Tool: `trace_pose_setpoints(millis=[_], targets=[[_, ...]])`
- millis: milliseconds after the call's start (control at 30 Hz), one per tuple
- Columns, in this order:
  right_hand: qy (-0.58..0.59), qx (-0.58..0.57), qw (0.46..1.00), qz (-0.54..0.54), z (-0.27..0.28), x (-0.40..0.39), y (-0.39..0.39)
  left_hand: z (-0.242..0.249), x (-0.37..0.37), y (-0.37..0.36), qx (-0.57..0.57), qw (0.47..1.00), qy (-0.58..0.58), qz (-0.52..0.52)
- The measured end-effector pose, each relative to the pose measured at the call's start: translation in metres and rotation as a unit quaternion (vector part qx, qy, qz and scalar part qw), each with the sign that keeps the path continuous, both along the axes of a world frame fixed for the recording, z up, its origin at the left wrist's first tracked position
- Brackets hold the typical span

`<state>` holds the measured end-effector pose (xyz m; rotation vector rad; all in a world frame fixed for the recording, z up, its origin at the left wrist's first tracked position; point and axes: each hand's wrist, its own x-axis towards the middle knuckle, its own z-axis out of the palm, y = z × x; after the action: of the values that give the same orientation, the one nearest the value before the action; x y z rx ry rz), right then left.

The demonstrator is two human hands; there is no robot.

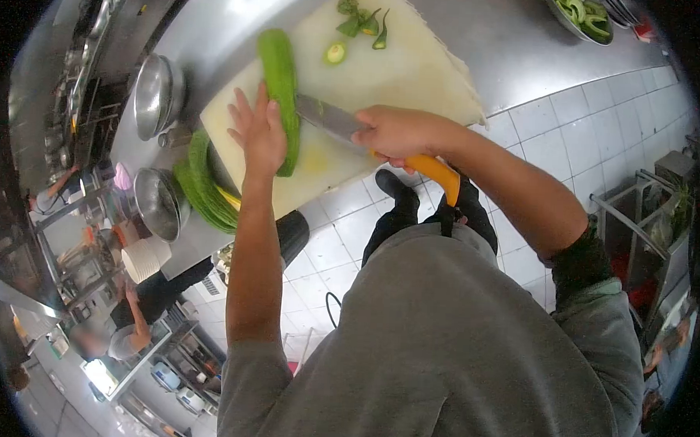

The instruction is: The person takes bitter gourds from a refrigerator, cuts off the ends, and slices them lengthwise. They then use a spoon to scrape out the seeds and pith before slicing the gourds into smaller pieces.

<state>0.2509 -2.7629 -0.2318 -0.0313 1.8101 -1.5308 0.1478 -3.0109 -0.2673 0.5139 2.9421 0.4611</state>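
A long green squash (pixel 278 63) lies on a white cutting board (pixel 418 81). My left hand (pixel 261 136) rests against its near side with the fingers spread, the thumb lying along the skin. In my right hand (pixel 396 135) is a kitchen knife (pixel 329 117) with a wide blade, its tip right at the squash's right side. The fingers wrap around the knife where blade and yellow handle meet. Farther up the board are a round cut end (pixel 335 54) and several green trimmings (pixel 358 22).
More long green squashes (pixel 199 184) lie left of the board. Metal bowls (pixel 157 202) and stacked bowls (pixel 154 97) stand along the counter's left side. A bowl of sliced green vegetable (pixel 581 16) sits at upper right. A person (pixel 130 330) is at lower left.
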Motion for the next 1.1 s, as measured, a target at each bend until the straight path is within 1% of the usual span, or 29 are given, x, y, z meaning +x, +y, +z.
trace_pose_setpoints(millis=[67,167,267,367,400,600,700,800,833,867,933,1033,1100], targets=[[-0.010,-0.038,0.999,-0.012,-0.010,0.002,-0.005,-0.001,0.001,0.001,0.015,1.000,0.000,0.002],[0.009,-0.029,0.998,-0.049,-0.031,-0.012,-0.028,-0.001,0.007,0.005,0.030,0.999,0.008,0.016],[-0.010,-0.022,0.999,-0.030,-0.011,0.011,-0.023,0.000,0.006,0.008,0.032,0.998,0.016,0.042],[-0.061,-0.096,0.990,-0.079,-0.020,0.039,-0.032,-0.002,0.008,0.006,0.036,0.997,0.029,0.062],[-0.062,-0.109,0.990,-0.070,-0.023,0.040,-0.035,-0.003,0.009,0.004,0.037,0.997,0.033,0.066],[-0.036,-0.059,0.995,-0.074,-0.029,0.026,-0.060,-0.001,0.015,0.000,0.041,0.995,0.036,0.081],[-0.035,-0.046,0.995,-0.080,-0.015,0.032,-0.056,0.004,0.045,-0.021,-0.018,0.999,0.039,0.032],[-0.017,-0.032,0.998,-0.058,-0.024,0.041,-0.064,-0.001,0.049,-0.027,0.014,0.999,0.042,0.019],[-0.009,-0.037,0.998,-0.047,-0.023,0.051,-0.062,0.001,0.051,-0.026,0.005,0.999,0.042,0.018],[0.003,-0.041,0.998,-0.037,-0.020,0.068,-0.058,0.002,0.050,-0.025,-0.002,0.999,0.045,0.016],[-0.014,-0.049,0.998,-0.035,-0.010,0.076,-0.055,0.004,0.046,-0.023,-0.016,0.999,0.049,0.010],[-0.007,-0.054,0.998,-0.010,-0.029,0.059,-0.057,0.006,0.037,-0.015,-0.046,0.998,0.049,-0.009],[-0.009,-0.057,0.998,-0.037,-0.027,0.051,-0.059,0.008,0.016,0.002,-0.073,0.995,0.061,-0.018]])
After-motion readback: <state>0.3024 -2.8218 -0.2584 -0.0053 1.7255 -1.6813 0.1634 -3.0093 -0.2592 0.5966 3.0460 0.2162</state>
